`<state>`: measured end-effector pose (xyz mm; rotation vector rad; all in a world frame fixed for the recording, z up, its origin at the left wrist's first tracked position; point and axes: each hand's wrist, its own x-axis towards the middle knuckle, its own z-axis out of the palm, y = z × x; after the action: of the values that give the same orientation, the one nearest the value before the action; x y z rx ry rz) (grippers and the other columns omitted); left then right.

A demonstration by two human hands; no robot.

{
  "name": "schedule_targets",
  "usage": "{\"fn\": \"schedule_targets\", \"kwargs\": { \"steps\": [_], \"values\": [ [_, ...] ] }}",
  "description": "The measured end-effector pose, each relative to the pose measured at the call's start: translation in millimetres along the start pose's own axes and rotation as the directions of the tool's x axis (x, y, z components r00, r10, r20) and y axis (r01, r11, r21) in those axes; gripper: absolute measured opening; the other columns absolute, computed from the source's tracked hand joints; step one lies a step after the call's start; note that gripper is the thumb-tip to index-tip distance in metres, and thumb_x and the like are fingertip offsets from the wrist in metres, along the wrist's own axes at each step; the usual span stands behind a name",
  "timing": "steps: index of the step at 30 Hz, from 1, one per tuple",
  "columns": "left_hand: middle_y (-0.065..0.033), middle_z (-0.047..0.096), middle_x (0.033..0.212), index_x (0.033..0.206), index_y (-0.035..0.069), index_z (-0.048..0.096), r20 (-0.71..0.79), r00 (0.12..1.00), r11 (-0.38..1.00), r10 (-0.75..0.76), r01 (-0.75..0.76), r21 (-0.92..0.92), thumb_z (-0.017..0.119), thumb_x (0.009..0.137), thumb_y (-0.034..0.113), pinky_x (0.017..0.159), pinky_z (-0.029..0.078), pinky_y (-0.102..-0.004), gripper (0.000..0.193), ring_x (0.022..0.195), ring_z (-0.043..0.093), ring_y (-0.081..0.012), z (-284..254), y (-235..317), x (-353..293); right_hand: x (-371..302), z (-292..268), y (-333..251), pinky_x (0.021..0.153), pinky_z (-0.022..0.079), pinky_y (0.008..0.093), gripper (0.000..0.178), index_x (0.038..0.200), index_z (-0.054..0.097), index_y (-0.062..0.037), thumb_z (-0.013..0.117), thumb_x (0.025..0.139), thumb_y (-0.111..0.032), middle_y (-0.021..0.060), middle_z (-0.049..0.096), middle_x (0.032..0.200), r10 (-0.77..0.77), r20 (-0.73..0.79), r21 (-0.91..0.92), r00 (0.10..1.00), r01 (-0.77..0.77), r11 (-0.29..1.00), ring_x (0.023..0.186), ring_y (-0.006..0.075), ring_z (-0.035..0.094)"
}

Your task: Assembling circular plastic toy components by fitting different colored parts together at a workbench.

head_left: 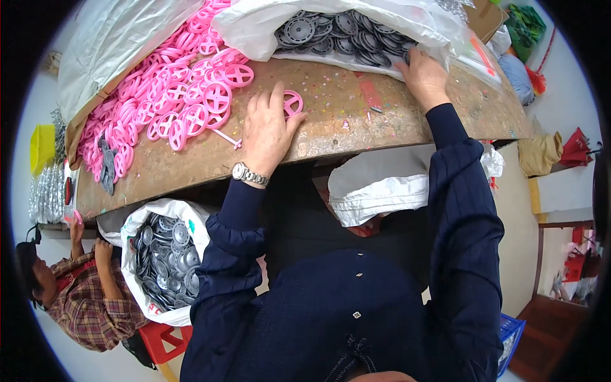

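My left hand [266, 130] lies on the worn brown tabletop, fingers stretched and thumb spread to the right. Close against its index finger and thumb is a single pink spoked wheel [293, 103], partly covered by the hand. To its left spreads a large heap of pink wheels [194, 118], with a thin pink rod [226, 137] at the edge. My right hand [425, 77] reaches to the mouth of a white sack [254, 32] full of grey ridged discs [347, 25]. Its fingers and thumb close on a grey disc at the sack's right edge; that disc is mostly hidden.
Grey rag-like gloves [106, 167] lie by the pink heap. Below the table's left edge stands a white sack [130, 245] of grey discs. Another person [95, 293] in a checked shirt sits at far left. A white sack [382, 200] hangs at my lap.
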<state>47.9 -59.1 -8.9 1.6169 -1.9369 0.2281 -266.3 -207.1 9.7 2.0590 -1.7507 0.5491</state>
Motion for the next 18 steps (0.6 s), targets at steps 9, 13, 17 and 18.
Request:
{"fn": "schedule_targets", "kwargs": {
  "steps": [9,13,17,18],
  "values": [
    [-0.0193,0.057,0.115,0.139,0.003,0.044,-0.016,1.0,0.984,0.015,-0.018,-0.179,0.078,0.077,0.025,0.093,0.047,-0.0457,0.074,0.11,0.054,-0.0382,-1,2,1,1,-18,7,0.073,0.053,0.0493,0.024,0.102,0.066,-0.0101,0.062,0.091,-0.032,0.0181,0.07,0.093,0.05,-0.074,0.165,0.996,-0.037,0.986,0.088,0.0393,0.067],
    [-0.0192,0.057,0.117,0.142,0.004,0.04,-0.022,0.998,0.937,0.063,-0.067,-0.342,0.08,0.076,0.021,0.092,0.048,-0.045,0.079,0.108,0.056,-0.0375,-9,17,1,-22,-51,-12,0.065,0.05,0.0367,0.021,0.095,0.066,-0.005,0.062,0.094,-0.026,0.0094,0.069,0.082,0.097,-0.118,0.565,0.988,-0.014,0.825,0.075,0.0231,0.066],
    [-0.0208,0.057,0.125,0.144,0.003,0.039,-0.053,0.991,0.873,0.127,-0.136,-0.469,0.08,0.077,0.02,0.093,0.05,-0.0424,0.081,0.111,0.059,-0.0354,-12,29,-2,-57,-85,-49,0.066,0.042,0.0211,0.016,0.092,0.063,-0.0047,0.065,0.094,-0.021,-0.0047,0.06,0.079,0.027,0.207,0.931,0.978,-0.206,0.301,0.072,0.0036,0.052],
    [-0.0201,0.057,0.122,0.144,0.004,0.038,-0.069,0.988,0.852,0.142,-0.157,-0.499,0.081,0.075,0.019,0.091,0.05,-0.0431,0.082,0.108,0.059,-0.0367,-13,31,-5,-66,-92,-58,0.068,0.042,0.0204,0.013,0.093,0.063,-0.0068,0.066,0.093,-0.019,-0.0053,0.059,0.08,-0.069,0.318,0.942,0.946,-0.307,0.136,0.072,0.0031,0.051]
  ]
}}
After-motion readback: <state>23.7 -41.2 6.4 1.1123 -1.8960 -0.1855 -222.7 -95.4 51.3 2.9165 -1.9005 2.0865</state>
